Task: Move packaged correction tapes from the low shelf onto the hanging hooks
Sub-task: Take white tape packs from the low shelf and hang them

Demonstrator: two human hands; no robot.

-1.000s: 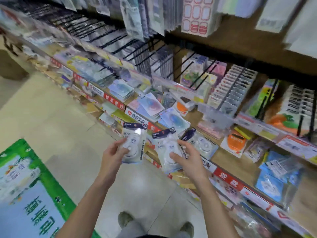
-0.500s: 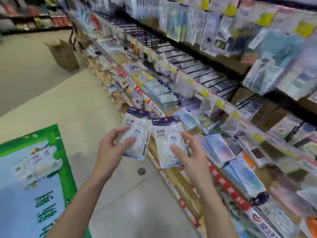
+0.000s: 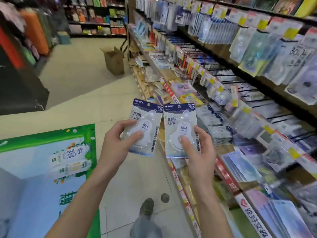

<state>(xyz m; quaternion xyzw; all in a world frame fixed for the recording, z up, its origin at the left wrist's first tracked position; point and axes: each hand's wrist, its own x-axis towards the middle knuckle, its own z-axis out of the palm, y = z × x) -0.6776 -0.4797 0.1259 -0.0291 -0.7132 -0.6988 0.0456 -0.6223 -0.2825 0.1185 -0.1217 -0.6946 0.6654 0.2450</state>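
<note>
Shelf goods at right are blurred; hooks (image 3: 228, 78) are partly hidden by hanging packs. The left hand (image 3: 116, 145) pinches the left pack (image 3: 145, 121), thumb on its clear blister; the right hand (image 3: 199, 152) pinches the right pack (image 3: 180, 124) likewise. Both flat, navy-topped packs are upright, edges just overlapping, beside the low shelf (image 3: 228, 179).

Both bare forearms reach forward and up from the bottom of the view, roughly parallel and a little apart. The left hand (image 3: 116, 145) is raised palm inward, thumb laid across the front of a correction tape pack (image 3: 144, 126) and fingers curled behind it, gripping its lower half. The right hand (image 3: 200, 152) mirrors it, thumb pressed on the front of a second pack (image 3: 180, 129), fingers wrapped round its right edge. The two hands sit level, close side by side, wrists straight. One shoe (image 3: 146, 207) shows below.
</note>
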